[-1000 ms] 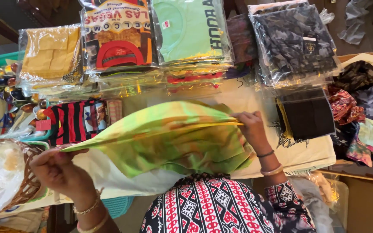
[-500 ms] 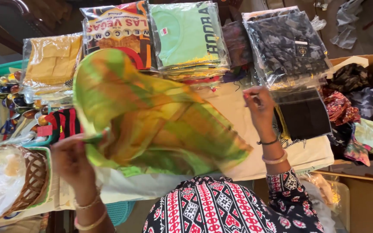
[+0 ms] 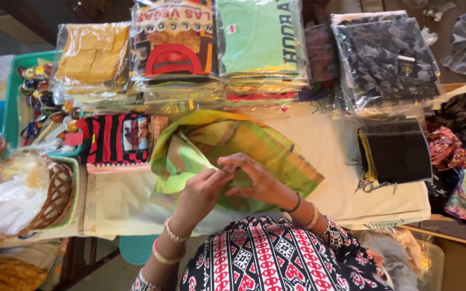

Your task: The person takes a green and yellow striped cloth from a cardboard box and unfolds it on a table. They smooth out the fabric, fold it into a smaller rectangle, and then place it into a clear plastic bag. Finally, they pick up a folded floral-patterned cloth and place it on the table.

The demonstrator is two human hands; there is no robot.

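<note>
We have lowered the green-and-yellow cloth (image 3: 227, 145) from mid-air onto the worktop (image 3: 330, 161), beside the striped packet (image 3: 111, 139). Our left hand (image 3: 203, 189) and right hand (image 3: 254, 180), earlier spread wide, now meet, fingers pinching its edge.

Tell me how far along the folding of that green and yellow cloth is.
Partly done. The green and yellow cloth already lies on the table, bunched into loose layers. In hand: the left hand and right hand meet at its near edge, pinching it. Left: it is uneven, not a neat stack like the bagged shirts.
</note>
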